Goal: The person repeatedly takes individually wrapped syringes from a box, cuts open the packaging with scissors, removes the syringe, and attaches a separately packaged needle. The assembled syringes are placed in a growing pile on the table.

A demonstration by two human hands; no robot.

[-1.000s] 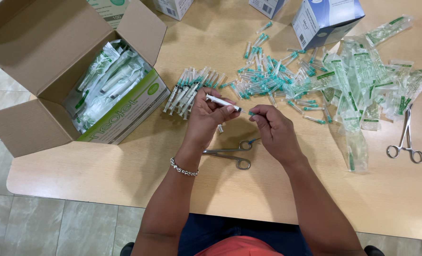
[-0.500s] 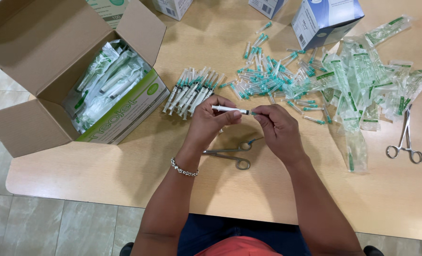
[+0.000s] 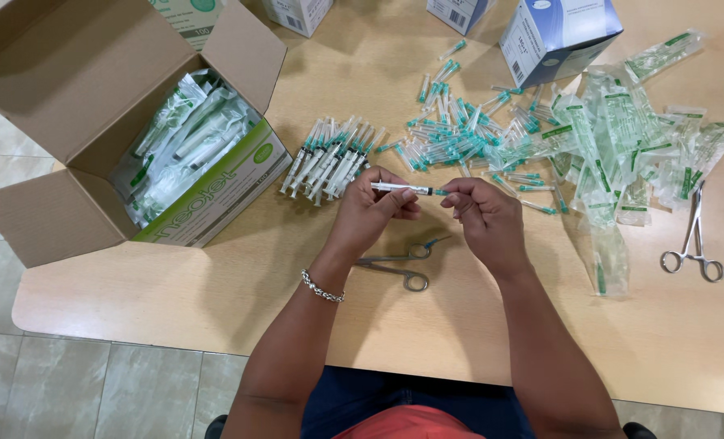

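My left hand (image 3: 370,213) pinches a clear syringe (image 3: 396,189) and holds it level above the wooden table (image 3: 215,309). My right hand (image 3: 482,218) grips the green capped needle (image 3: 441,193) at the syringe's right end. A row of assembled syringes (image 3: 331,158) lies just beyond my left hand. A heap of green capped needles (image 3: 468,134) spreads behind my right hand. Metal forceps (image 3: 396,264) lie on the table under my wrists.
An open cardboard box (image 3: 126,122) of wrapped syringes (image 3: 179,146) stands at the left. Torn empty wrappers (image 3: 630,146) pile at the right, with second metal forceps (image 3: 691,244) beside them. A blue and white carton (image 3: 557,32) and smaller boxes stand at the far edge.
My hands have come together. The syringe, tilted in my left hand a second ago, is now level, and the needle in my right hand has met its tip.
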